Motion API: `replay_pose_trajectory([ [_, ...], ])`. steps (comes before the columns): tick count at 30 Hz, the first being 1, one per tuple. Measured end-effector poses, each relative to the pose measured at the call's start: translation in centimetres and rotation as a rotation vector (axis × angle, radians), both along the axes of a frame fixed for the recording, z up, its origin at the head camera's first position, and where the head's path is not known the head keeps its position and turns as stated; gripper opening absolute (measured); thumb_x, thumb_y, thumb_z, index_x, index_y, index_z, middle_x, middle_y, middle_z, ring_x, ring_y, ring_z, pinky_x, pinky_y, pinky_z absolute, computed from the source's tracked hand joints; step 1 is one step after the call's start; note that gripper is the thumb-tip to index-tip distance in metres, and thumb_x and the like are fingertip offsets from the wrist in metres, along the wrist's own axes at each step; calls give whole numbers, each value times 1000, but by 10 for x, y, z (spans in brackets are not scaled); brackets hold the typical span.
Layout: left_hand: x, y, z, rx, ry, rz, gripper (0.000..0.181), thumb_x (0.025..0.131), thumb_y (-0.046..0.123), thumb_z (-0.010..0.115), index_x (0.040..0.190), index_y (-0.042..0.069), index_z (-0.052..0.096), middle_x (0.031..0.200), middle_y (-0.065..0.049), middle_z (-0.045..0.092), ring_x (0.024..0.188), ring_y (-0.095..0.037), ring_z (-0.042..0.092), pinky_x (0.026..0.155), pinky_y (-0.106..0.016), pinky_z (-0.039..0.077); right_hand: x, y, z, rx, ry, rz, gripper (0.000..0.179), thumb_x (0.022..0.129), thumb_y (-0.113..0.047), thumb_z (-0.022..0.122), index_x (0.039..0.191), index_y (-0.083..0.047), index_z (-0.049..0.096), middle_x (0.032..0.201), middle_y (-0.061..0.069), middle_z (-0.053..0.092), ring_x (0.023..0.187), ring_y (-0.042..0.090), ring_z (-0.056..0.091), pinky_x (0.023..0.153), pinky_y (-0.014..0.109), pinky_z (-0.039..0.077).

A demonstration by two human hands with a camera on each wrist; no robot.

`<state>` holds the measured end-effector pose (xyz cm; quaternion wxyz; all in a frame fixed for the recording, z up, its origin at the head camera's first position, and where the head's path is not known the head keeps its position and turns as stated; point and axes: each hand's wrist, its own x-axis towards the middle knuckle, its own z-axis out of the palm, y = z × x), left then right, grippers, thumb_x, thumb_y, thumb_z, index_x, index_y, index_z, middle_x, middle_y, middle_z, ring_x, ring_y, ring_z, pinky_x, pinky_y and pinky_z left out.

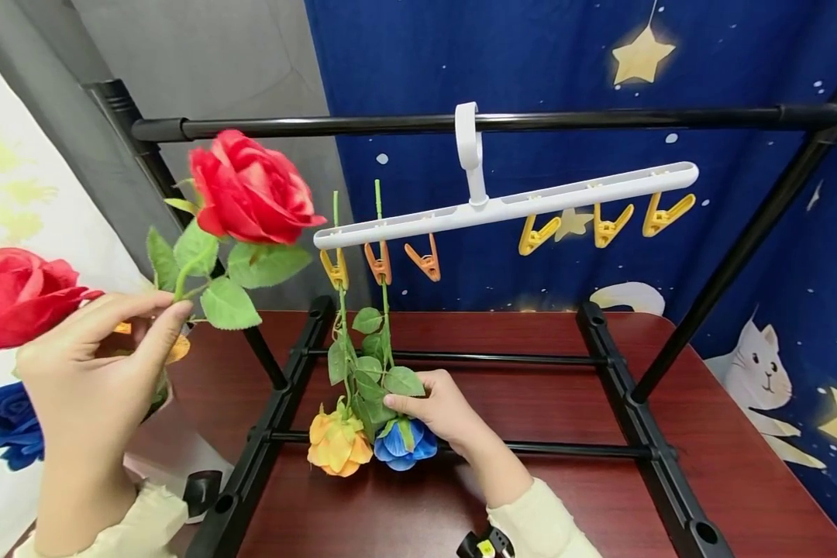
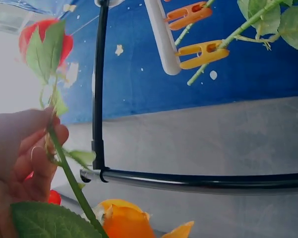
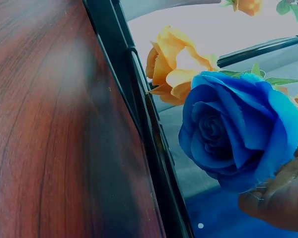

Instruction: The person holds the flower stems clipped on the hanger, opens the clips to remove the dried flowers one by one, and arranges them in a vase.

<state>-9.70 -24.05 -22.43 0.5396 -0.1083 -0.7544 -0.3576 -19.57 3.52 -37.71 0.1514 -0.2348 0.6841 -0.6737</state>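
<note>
My left hand (image 1: 87, 380) pinches the green stem of a red rose (image 1: 254, 190) between thumb and fingertips, just below its leaves. The bloom points up beside the left end of a white clip hanger (image 1: 509, 203). With thumb and fingers, my right hand (image 1: 446, 411) grips a blue rose (image 1: 404, 443) by the stem and leaves close to its head. This rose hangs upside down, its stem in an orange clip (image 1: 379, 263). Left of it, a yellow rose (image 1: 339, 442) also hangs head down from a yellow clip (image 1: 335, 270).
The hanger tilts on a black rack's top bar (image 1: 321, 125). Another orange clip (image 1: 424, 260) and several yellow clips (image 1: 603, 226) hold nothing. Behind my left hand are another red rose (image 1: 21, 298), a blue rose (image 1: 7, 426) and a pale container (image 1: 181, 446).
</note>
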Motion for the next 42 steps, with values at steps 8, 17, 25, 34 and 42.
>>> replay_pose_trajectory([
  [8, 3, 0, -2, 108, -1, 177, 20, 80, 6, 81, 93, -8, 76, 83, 34, 64, 68, 16, 56, 71, -2, 44, 1, 0, 1, 17, 17, 7, 22, 89, -8, 72, 96, 13, 70, 75, -3, 67, 65, 4, 61, 63, 21, 53],
  [17, 11, -2, 0, 369, 84, 229, 16, 80, 10, 83, 91, 0, 79, 77, 23, 67, 64, 10, 58, 65, -5, 43, 0, 1, -5, 12, 11, 18, 22, 89, -8, 71, 96, 13, 70, 75, -4, 66, 66, 4, 62, 63, 22, 55],
  [25, 13, -6, 0, 335, -26, 400, 18, 86, 21, 78, 97, 7, 79, 76, 35, 59, 66, 15, 53, 66, -3, 42, -1, 1, -5, 19, 15, 13, 22, 89, -8, 71, 97, 12, 70, 77, -3, 69, 67, 3, 64, 65, 23, 56],
  [34, 17, -9, -17, 105, -77, 489, 26, 88, 18, 74, 92, -8, 75, 77, 50, 45, 66, 30, 42, 69, 2, 36, -1, 1, -6, 31, 17, 15, 21, 89, -7, 72, 96, 13, 70, 77, 1, 69, 67, 4, 63, 65, 22, 55],
  [42, 25, -11, -17, -15, -226, 533, 24, 90, 15, 71, 95, -8, 74, 68, 38, 58, 67, 36, 31, 68, -1, 25, -3, 0, -3, 36, 39, 23, 21, 89, -6, 71, 99, 12, 71, 84, 10, 72, 70, 4, 63, 67, 22, 55],
])
